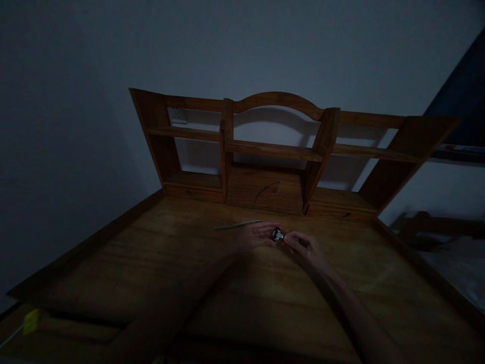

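Between my two hands is a small shiny black-and-silver object point(278, 235); the dim light hides its exact kind. My left hand point(259, 236) grips it from the left, fingers reaching behind and thumb in front. From the right, my right hand point(303, 245) pinches its near side with thumb and fingertips. Both hands are just above the wooden desk top point(182, 253). A thin, pale, slightly curved strip point(235, 224) lies on the desk just beyond my left hand.
A wooden shelf unit point(273, 149) with several compartments and small drawers stands along the desk's far side against the wall. Raised wooden edges border the desk left and right. A yellow item point(31, 321) with a white cord is at the lower left.
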